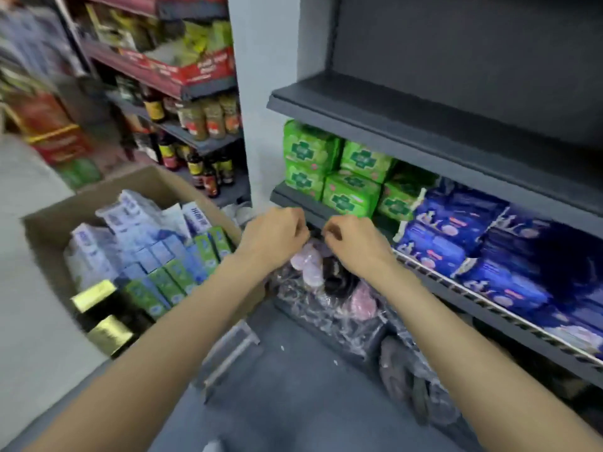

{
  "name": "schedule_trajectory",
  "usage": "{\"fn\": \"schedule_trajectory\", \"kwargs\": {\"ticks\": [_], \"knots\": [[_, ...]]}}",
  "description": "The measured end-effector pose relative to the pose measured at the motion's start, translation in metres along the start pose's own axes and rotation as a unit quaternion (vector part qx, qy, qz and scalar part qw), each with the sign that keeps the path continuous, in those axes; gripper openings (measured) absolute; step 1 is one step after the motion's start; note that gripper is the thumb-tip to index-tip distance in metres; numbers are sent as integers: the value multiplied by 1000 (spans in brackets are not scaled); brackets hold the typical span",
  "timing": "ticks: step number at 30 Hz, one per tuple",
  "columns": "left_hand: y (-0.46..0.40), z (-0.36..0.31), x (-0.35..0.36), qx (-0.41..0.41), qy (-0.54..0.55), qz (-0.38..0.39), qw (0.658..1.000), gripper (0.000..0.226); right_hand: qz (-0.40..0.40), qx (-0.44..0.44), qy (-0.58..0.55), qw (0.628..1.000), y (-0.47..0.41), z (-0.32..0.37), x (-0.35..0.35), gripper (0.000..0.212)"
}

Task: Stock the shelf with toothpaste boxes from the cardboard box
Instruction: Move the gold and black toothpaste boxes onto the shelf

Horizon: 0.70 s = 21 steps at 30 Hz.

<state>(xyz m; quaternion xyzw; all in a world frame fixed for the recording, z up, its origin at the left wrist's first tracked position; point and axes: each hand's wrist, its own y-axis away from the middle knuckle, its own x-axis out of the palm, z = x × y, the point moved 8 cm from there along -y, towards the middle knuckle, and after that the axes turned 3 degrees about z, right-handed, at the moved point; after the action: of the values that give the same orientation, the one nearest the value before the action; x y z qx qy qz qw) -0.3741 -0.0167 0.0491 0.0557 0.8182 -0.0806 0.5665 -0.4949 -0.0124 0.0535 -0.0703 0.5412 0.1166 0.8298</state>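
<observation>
An open cardboard box stands on the floor at the left. It is full of toothpaste boxes in white-blue and green, with two black-and-gold ones at its near corner. My left hand and my right hand are close together in front of the dark shelf edge, just right of the box. The fingers of both are curled and I see nothing held in them. An empty dark grey shelf runs above.
Green packs and dark blue packs fill the shelf behind my hands. Plastic-wrapped bundles lie below my hands. Bottles and jars line the shelves at the left. A clear plastic piece lies on the grey floor.
</observation>
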Motion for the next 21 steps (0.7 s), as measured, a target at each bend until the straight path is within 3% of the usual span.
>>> {"fn": "schedule_trajectory", "kwargs": {"ticks": [7, 11, 15, 21], "knots": [[52, 221, -11, -130, -54, 91, 986, 24, 96, 5, -41, 995, -49, 133, 146, 21], [77, 312, 2, -124, -93, 235, 960, 44, 178, 13, -96, 979, -65, 193, 220, 32], [108, 359, 23, -126, -79, 339, 929, 60, 249, 8, -126, 960, -61, 243, 275, 39], [124, 376, 31, -88, 19, 323, 942, 59, 287, 41, -139, 947, -53, 263, 308, 43]]}}
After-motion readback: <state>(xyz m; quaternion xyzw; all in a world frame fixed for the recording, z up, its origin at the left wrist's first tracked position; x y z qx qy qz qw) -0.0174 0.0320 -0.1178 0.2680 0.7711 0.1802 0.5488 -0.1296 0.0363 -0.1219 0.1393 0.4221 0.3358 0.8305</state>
